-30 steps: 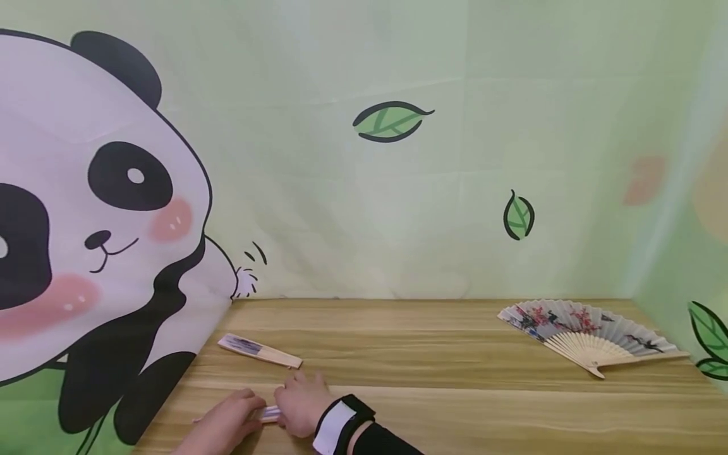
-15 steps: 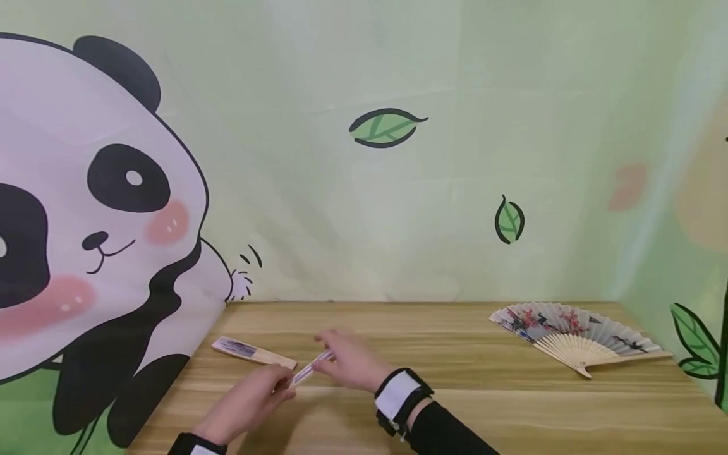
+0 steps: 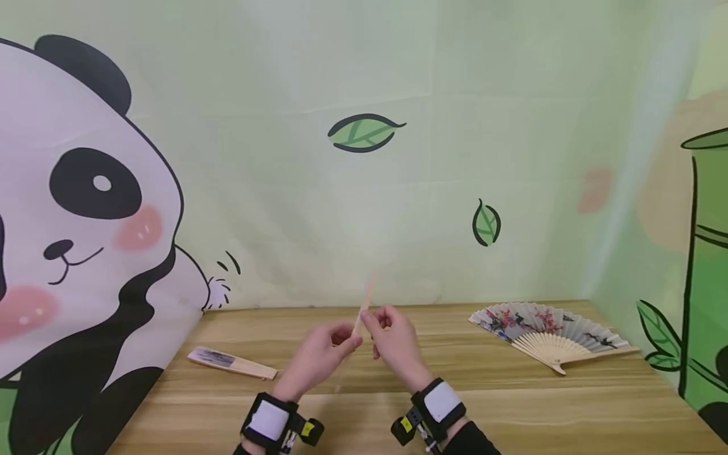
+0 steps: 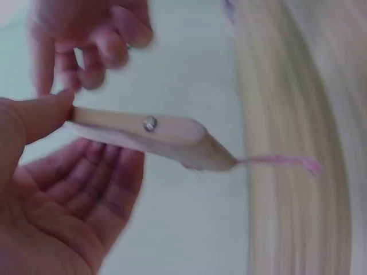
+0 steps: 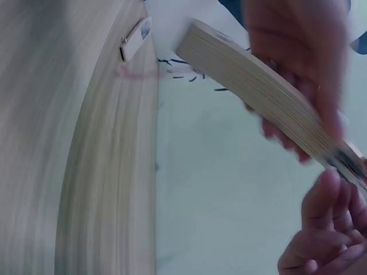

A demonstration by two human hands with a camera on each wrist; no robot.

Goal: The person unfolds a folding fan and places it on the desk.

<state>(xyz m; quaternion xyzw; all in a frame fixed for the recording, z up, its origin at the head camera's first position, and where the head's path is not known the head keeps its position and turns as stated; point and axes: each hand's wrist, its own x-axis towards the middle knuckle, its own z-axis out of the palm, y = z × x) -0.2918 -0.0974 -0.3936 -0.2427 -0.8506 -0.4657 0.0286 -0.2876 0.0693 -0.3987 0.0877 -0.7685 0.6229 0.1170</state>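
Upright above the table, a folded hand fan (image 3: 368, 296) is held between both hands. My left hand (image 3: 321, 357) grips its lower wooden end, thumb on one side and fingers on the other. Higher up, my right hand (image 3: 395, 344) pinches it near the printed paper, fingers curled. In the left wrist view the folded fan (image 4: 166, 133) shows a metal rivet and a pink cord hanging from its end. From the right wrist, the stacked wooden ribs (image 5: 258, 86) appear closed together, slightly blurred.
Another folded fan (image 3: 232, 363) lies on the wooden table (image 3: 512, 411) at the left. A spread fan with printed blossoms (image 3: 548, 325) lies at the back right. Behind the table hangs a backdrop (image 3: 284, 208) with a panda and leaves.
Both hands have lifted the folded fan off the table and moved it right and up, turning it from lying flat to upright. The view has shifted slightly right.
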